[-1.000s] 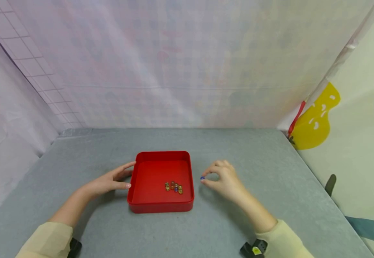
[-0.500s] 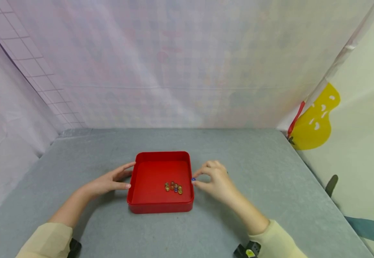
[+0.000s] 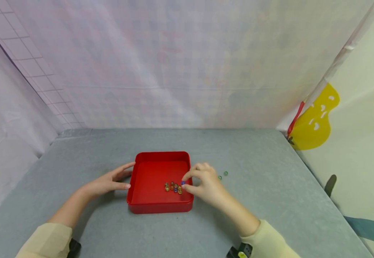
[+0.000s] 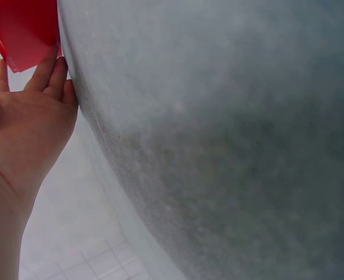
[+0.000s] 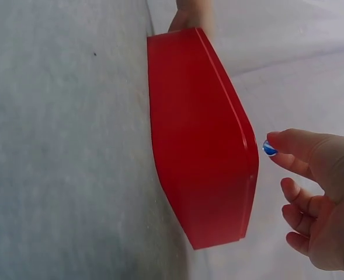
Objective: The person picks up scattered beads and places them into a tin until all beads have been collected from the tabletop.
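Observation:
Between thumb and index finger, my right hand [image 3: 206, 184] pinches a blue marble [image 5: 269, 148] with a white streak, above the right side of a red square tray [image 3: 151, 168]. Several marbles, mostly amber with a blue one among them, lie in the tray's right front part; an amber marble [image 3: 167, 189] is at the left of this cluster. My left hand [image 3: 113, 181] rests against the tray's left wall with fingers extended. In the left wrist view, the fingers [image 4: 46, 70] touch the red wall.
Two green marbles lie on the grey tabletop [image 3: 258, 193] beyond my right hand, the farther green marble [image 3: 226, 173] fully visible. A pale curtain [image 3: 180, 64] hangs along the back edge, and a printed sheet [image 3: 361, 143] stands at the right.
My right hand has moved left with the blue marble, from beside the tray to over its right side. The green marbles have come into sight. My left hand has stayed in place.

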`<act>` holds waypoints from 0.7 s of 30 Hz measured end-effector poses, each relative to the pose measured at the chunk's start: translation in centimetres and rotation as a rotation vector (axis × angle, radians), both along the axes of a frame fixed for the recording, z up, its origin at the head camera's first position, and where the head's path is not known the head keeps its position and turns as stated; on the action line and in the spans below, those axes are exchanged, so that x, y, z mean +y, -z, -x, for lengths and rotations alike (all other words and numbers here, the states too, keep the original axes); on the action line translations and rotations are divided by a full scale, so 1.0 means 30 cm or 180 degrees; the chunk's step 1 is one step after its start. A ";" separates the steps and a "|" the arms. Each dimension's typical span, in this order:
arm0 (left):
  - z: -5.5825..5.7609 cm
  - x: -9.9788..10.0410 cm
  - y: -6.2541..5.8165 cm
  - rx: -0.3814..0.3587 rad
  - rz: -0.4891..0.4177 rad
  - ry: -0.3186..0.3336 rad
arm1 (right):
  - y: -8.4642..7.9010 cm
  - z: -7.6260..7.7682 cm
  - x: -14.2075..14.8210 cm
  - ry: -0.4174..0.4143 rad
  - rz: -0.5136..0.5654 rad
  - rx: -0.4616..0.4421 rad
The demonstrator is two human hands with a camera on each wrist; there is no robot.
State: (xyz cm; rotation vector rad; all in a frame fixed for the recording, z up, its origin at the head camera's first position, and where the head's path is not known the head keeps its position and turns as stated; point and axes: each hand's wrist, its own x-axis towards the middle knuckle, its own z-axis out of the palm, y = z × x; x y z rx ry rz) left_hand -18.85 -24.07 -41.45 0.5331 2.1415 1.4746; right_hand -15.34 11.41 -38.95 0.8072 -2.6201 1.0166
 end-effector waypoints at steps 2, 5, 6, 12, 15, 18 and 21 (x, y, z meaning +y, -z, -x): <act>0.001 -0.001 0.003 0.0004 0.0002 0.0004 | 0.001 -0.002 -0.009 -0.0001 -0.0025 0.0008; 0.002 0.000 0.005 -0.0007 0.0000 -0.0006 | 0.003 -0.004 -0.020 0.0002 -0.0068 -0.0031; 0.003 0.000 0.007 0.0003 -0.0001 -0.0002 | 0.004 -0.004 -0.023 0.0005 -0.0083 -0.0055; 0.009 0.001 0.014 -0.0021 0.0031 -0.0057 | 0.015 -0.002 -0.042 -0.0087 -0.0159 -0.0067; 0.009 0.002 0.014 -0.0022 0.0034 -0.0064 | 0.021 -0.002 -0.049 -0.0158 -0.0160 -0.0058; 0.005 0.002 0.010 -0.0014 0.0017 -0.0045 | 0.026 -0.002 -0.054 -0.0194 -0.0153 -0.0034; 0.003 0.001 0.007 -0.0002 -0.0013 -0.0014 | 0.030 -0.002 -0.059 -0.0210 -0.0151 -0.0019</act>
